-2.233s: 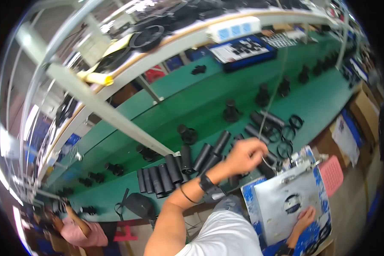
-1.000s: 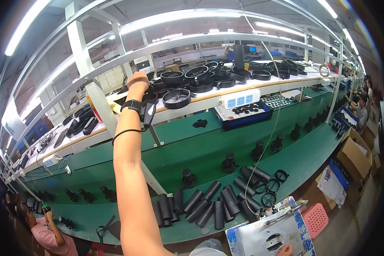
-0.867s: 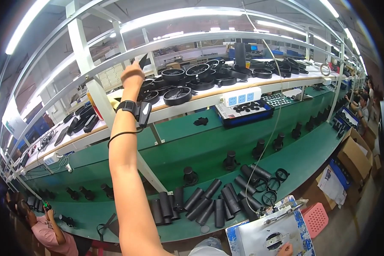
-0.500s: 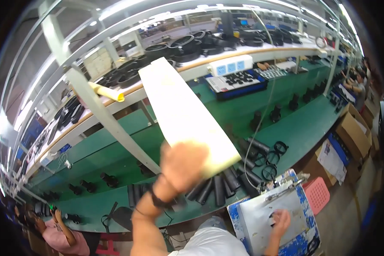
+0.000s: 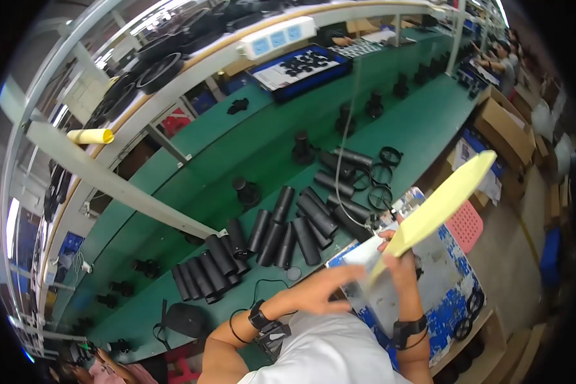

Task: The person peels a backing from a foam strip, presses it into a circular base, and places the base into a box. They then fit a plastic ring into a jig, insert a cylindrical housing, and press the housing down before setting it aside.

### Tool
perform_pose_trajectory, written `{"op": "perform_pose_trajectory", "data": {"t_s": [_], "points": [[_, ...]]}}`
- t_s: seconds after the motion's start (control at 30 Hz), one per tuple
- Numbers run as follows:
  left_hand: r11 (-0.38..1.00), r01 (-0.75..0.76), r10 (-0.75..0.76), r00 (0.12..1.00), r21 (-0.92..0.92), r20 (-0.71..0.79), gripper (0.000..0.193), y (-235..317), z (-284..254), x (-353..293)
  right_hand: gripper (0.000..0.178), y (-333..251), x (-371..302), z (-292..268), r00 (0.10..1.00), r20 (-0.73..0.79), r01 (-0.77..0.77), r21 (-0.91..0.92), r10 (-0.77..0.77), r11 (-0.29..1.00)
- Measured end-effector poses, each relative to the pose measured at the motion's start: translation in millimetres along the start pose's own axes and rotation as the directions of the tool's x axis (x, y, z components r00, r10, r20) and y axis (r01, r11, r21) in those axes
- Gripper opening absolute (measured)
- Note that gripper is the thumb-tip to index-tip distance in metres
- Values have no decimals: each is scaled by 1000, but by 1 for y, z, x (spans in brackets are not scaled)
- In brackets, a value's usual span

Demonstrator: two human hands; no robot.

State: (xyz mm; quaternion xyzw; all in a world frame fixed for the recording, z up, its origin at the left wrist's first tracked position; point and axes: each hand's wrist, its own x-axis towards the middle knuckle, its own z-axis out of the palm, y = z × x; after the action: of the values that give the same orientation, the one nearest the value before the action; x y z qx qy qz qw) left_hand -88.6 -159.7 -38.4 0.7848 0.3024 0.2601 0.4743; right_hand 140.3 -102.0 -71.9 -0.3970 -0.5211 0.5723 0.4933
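A long pale-yellow strip of sheet material (image 5: 438, 208) slants up to the right over a small work stand, its far end raised. My right hand (image 5: 400, 265) grips it near its lower end, thumb and fingers closed around it. Beside that lower end is my left hand (image 5: 326, 289), blurred, with its fingers stretched out and apart; nothing shows in it. Under the strip lies the stand's worn grey metal plate (image 5: 445, 264) with chipped blue and white paint around it. A white piece (image 5: 360, 253) lies partly hidden behind my hands.
Many black tubes (image 5: 272, 243) lie on the green bench (image 5: 237, 160), with black spoked rings (image 5: 381, 173) to their right. A pink perforated stool (image 5: 465, 227) and cardboard boxes (image 5: 502, 125) stand at right. A slanted metal post (image 5: 128, 185) crosses the left; another person (image 5: 118, 371) sits lower left.
The yellow strip has swung from above the bench to the work stand on the right. It has passed from my left hand to my right; the left has let go. My view has turned downward.
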Motion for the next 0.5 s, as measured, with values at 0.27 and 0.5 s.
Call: {"op": "perform_pose_trajectory", "data": {"t_s": [0.27,0.5], "points": [[901,-119,-128,847,-418,-516,95,-4,3,57,111,-21,-33,37,998,-5,-31,-878,56,477],[594,-247,-453,684,-765,-573,37,-11,-24,83,108,-31,-60,8,998,55,25,-829,37,558]]}}
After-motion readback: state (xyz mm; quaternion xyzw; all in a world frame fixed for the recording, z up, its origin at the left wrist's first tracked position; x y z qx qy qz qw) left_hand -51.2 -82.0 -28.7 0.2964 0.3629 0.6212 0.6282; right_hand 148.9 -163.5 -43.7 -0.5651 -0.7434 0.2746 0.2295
